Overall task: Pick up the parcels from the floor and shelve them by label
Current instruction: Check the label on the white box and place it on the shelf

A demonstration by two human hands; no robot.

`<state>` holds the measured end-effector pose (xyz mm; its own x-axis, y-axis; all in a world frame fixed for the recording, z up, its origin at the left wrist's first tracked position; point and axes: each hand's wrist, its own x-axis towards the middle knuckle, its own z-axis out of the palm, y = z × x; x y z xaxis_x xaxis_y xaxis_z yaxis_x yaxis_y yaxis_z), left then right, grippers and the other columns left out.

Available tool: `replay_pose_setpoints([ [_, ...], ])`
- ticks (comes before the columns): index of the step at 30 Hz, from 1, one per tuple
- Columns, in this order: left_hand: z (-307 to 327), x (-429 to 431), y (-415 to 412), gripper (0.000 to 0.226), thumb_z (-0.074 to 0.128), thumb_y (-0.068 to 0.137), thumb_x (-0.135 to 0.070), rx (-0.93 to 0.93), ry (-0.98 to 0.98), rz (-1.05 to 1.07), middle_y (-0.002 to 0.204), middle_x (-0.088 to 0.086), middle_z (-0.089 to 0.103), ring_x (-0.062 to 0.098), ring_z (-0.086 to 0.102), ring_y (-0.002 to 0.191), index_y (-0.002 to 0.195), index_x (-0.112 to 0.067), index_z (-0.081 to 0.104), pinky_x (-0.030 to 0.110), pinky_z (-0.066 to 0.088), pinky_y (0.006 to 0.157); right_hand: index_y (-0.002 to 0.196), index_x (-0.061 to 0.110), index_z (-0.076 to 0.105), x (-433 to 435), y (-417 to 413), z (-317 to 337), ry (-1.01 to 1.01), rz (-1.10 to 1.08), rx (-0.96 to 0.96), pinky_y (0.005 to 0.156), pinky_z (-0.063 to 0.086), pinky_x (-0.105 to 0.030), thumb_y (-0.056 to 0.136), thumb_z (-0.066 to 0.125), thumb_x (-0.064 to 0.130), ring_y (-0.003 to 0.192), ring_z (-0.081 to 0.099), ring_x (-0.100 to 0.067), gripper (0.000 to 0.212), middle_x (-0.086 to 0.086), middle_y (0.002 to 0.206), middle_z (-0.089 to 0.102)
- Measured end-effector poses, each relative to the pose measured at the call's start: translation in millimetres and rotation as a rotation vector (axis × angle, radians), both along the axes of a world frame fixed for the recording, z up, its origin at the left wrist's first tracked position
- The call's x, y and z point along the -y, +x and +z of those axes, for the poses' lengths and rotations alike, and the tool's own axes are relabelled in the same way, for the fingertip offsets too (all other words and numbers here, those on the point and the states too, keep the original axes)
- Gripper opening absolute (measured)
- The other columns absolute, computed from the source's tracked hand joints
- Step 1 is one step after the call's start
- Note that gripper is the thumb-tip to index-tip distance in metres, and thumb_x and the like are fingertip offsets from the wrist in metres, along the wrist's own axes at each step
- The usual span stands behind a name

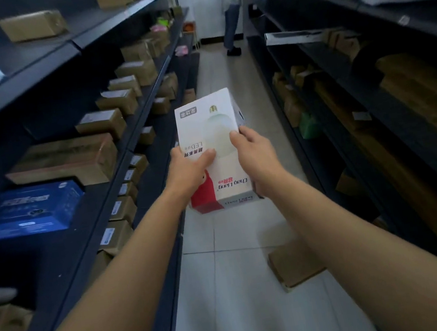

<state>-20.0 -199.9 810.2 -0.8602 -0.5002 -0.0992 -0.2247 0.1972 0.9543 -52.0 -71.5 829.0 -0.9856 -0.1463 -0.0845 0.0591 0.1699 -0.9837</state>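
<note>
I hold a white and red LED bulb box out in front of me over the aisle, its print upside down to me. My left hand grips its left side with the thumb across the top face. My right hand grips its right edge. A brown cardboard parcel lies on the tiled floor below my right forearm, near the right shelf's foot.
Dark metal shelving runs along both sides of the narrow aisle. The left shelves hold several labelled brown boxes and a blue box. The right shelves hold boxes and long brown parcels. A person's legs stand at the aisle's far end.
</note>
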Motion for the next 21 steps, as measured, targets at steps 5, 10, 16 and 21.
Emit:
replay_pose_setpoints([
  [5, 5.3, 19.9, 2.1, 0.078, 0.073, 0.074, -0.054, -0.018, 0.164, 0.067, 0.118, 0.006, 0.065, 0.021, 0.069, 0.095, 0.131, -0.013, 0.04, 0.034, 0.056, 0.07, 0.108, 0.036, 0.072, 12.7, -4.5, 13.5, -0.088, 0.107, -0.076, 0.096, 0.053, -0.046, 0.089, 0.053, 0.023, 0.109, 0.064, -0.024, 0.03, 0.002, 0.123, 0.066],
  [10, 21.6, 15.9, -6.8, 0.091, 0.072, 0.064, -0.062, -0.044, -0.01, 0.184, 0.125, 0.004, 0.059, 0.023, 0.066, 0.102, 0.132, -0.016, 0.032, 0.047, 0.057, 0.088, 0.114, 0.023, 0.064, 17.6, -36.7, 16.0, -0.167, 0.123, -0.03, 0.083, 0.059, -0.049, 0.085, 0.059, 0.018, 0.095, 0.069, -0.029, 0.03, -0.013, 0.126, 0.059],
  [16, 25.7, 5.5, -25.5, 0.078, 0.077, 0.078, -0.016, -0.18, -0.163, 0.161, 0.135, 0.002, 0.045, 0.018, 0.053, 0.117, 0.137, -0.02, 0.025, 0.032, 0.055, 0.084, 0.109, 0.012, 0.059, 1.6, -65.9, 30.4, -0.197, 0.182, 0.124, 0.058, 0.048, -0.025, 0.094, 0.053, 0.04, 0.08, 0.065, -0.015, 0.033, -0.003, 0.099, 0.069],
  [21, 25.5, -4.3, -36.0, 0.054, 0.069, 0.084, -0.005, -0.279, -0.142, 0.102, 0.133, 0.002, 0.044, 0.012, 0.056, 0.11, 0.117, -0.034, 0.038, 0.021, 0.055, 0.07, 0.111, 0.02, 0.065, -8.8, -96.7, 31.9, -0.333, 0.197, 0.281, 0.11, 0.028, -0.06, 0.088, 0.028, 0.075, 0.121, 0.053, -0.032, 0.07, 0.001, 0.108, 0.066],
])
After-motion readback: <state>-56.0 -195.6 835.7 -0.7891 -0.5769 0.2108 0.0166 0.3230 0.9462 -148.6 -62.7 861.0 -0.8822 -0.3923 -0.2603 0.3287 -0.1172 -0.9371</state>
